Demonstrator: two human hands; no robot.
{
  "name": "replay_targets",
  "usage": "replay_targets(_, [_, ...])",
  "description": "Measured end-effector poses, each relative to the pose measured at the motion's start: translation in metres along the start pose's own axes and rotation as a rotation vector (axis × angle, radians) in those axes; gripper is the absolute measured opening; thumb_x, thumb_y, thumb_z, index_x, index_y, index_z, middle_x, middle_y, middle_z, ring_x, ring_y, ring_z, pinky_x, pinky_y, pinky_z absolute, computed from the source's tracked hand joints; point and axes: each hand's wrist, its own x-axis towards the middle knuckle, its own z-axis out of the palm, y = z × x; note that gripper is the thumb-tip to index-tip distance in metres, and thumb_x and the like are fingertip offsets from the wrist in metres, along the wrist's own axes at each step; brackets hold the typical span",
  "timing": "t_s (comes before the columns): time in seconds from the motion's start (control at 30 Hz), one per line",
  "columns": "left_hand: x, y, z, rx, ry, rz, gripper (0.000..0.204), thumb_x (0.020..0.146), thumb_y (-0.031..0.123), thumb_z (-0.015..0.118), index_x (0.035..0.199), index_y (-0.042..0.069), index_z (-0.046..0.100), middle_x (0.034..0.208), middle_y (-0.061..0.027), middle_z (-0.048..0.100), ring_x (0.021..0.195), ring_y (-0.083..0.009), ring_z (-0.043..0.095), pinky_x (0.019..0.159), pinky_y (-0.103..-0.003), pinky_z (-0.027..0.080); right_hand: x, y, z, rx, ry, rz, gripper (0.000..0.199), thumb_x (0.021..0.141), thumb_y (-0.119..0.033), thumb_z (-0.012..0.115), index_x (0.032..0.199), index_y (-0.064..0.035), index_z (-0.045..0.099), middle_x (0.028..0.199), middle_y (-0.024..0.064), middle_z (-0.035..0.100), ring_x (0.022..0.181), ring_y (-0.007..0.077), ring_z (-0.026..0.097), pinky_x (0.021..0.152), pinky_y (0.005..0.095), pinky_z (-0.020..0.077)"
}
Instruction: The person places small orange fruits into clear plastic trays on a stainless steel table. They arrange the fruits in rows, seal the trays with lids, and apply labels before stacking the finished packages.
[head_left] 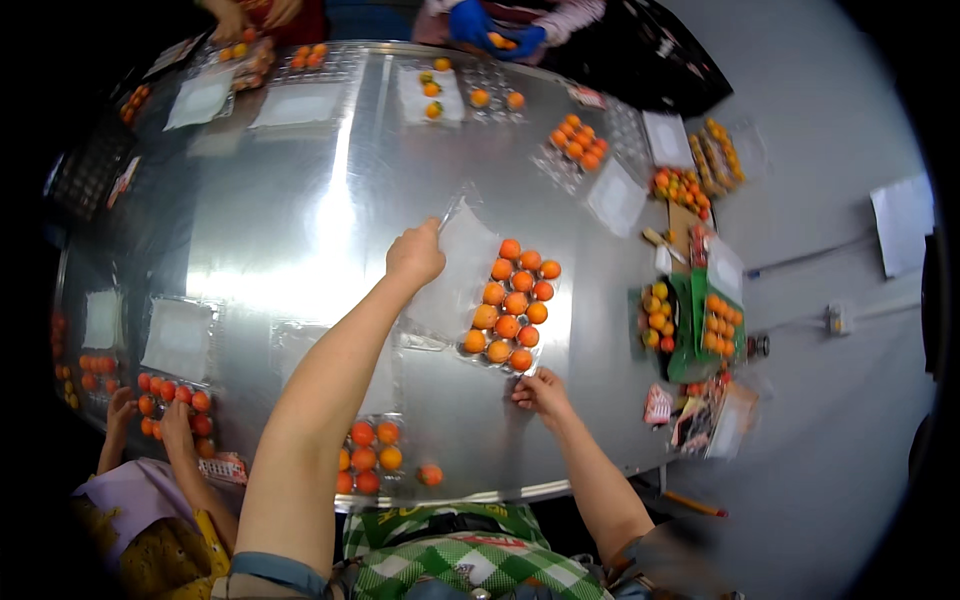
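A clear plastic clamshell pack lies spread on the metal table in front of me. Its tray side (515, 305) is filled with rows of round orange fruits (517, 302) that look like small tomatoes. To the left of them stretches the lid (462, 262), with a white sheet in it. My left hand (415, 255) is closed, pinching the lid's edge near its far left corner. At the near right corner of the tray, my right hand (543, 391) grips the plastic edge between thumb and fingers.
Another filled pack (368, 456) sits under my left forearm, a loose fruit (429, 474) beside it. At left a co-worker's hands (178, 432) touch a pack. Across the table, blue-gloved hands (497, 32) handle fruit. A green crate (690, 345) stands at right.
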Motion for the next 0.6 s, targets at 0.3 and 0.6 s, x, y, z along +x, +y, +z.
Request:
replay_targets(0.3, [-0.135,0.114,0.063,0.480,-0.224,0.524,0.045,0.074,0.004,0.053,0.119,0.007,0.046,0.078,-0.0125,0.063,0.069,-0.0277,0.064,0.057,-0.037,0.051,-0.075,0.127,-0.004,0.274,-0.275,0.075,0.022,0.087,-0.017,0.055,0.105,-0.0058,0.051,0.093,0.0102,0.062,0.080,0.0199,0.064,0.066,0.0307,0.0512])
replay_targets(0.6, [-0.264,0.092,0.173,0.426,-0.021,0.581,0.070,0.069,0.025,0.066,0.132,0.010,0.041,0.137,-0.0158,0.035,0.126,-0.0330,0.034,0.088,-0.062,0.033,-0.069,0.101,-0.069,0.611,-0.361,0.074,0.023,0.083,-0.012,0.051,0.106,-0.0073,0.050,0.104,0.0108,0.059,0.093,0.0252,0.059,0.081,0.0401,0.0480])
